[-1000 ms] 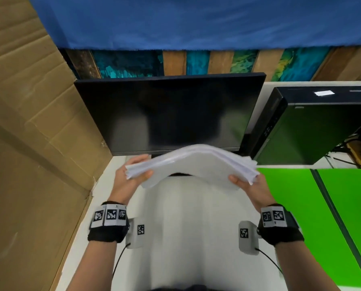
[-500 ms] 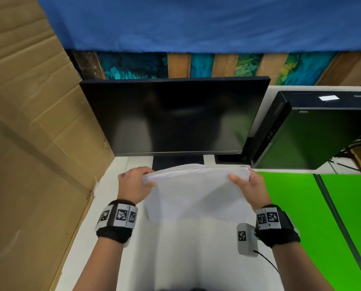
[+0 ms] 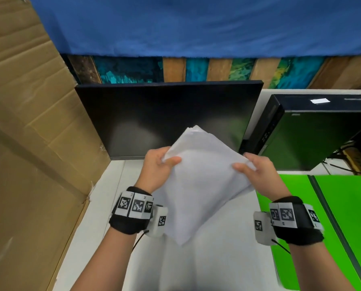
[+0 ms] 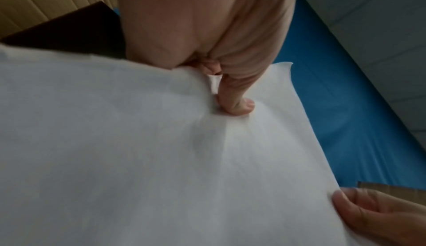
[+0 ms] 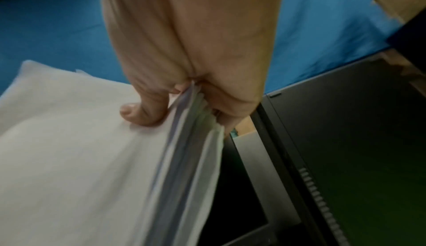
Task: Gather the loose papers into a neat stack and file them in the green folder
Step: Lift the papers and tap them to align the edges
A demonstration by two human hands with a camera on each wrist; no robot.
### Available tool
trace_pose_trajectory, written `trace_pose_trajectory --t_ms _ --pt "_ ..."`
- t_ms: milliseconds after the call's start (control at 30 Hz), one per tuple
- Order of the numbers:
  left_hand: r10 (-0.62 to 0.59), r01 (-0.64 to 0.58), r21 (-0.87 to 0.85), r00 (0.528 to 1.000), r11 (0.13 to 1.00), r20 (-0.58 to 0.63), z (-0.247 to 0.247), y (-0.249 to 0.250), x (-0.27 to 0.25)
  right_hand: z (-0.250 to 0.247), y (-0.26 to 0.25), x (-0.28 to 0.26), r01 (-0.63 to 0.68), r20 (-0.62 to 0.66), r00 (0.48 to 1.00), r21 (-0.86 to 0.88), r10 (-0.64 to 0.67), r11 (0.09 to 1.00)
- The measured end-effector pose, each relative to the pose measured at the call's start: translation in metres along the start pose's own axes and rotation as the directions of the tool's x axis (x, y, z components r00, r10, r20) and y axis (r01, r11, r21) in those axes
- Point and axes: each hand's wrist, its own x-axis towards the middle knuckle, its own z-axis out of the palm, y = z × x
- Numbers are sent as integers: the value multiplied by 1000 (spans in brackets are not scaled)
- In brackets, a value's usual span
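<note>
A stack of white papers [image 3: 198, 181] hangs in the air above the white desk, turned like a diamond with one corner up against the monitor and one corner down. My left hand [image 3: 157, 166] pinches its left corner, thumb on top [image 4: 232, 104]. My right hand [image 3: 254, 173] pinches its right corner, thumb on the top sheet [image 5: 143, 115], and the uneven sheet edges [image 5: 184, 158] show beside it. The green folder [image 3: 301, 217] lies open flat on the desk at the right, beside my right wrist.
A dark monitor [image 3: 169, 118] stands right behind the papers. A black computer case [image 3: 313, 131] sits at the back right with cables beside it. A cardboard wall [image 3: 28, 143] closes the left side. The white desk [image 3: 206, 265] lies below my forearms.
The stack was held level and sagging, then dipped toward the desk; now it is raised and rotated, one corner pointing up. Both hands kept their grip and moved up.
</note>
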Motion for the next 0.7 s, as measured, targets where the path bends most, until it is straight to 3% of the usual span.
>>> trace_pose_trajectory --t_ms 100,200,267,333,400,500,567,633,700 --pt "-37 36 -98 999 995 -11 1 -7 -10 1 9 -4 14 -105 994 195 6 981" --pt "-110 99 -185 993 978 -52 -4 -15 -16 5 15 -11 -7 -173 980 452 95 892" --pt "-146 122 -226 985 966 -93 -7 -20 -18 12 21 -17 -35 -155 977 569 149 822" --pt "-175 131 -282 975 950 -137 -8 -23 -19 26 27 -22 -128 -29 980 668 198 733" --pt "-180 130 -330 976 935 -125 -4 -20 -19 41 20 -25 -177 29 977 657 210 733" --pt "-109 80 -354 992 932 -62 -5 -9 -17 42 -5 -18 -72 -87 982 652 169 755" --pt "-31 26 -351 999 936 -8 -14 -4 -14 28 -19 -13 13 -104 992 666 76 746" --pt "17 7 -300 997 954 77 -21 -5 -13 18 -21 -10 28 -8 1000 642 -29 766" --pt "-5 29 -191 992 981 126 -17 -12 -13 18 -12 -9 -35 133 990 543 -44 839"
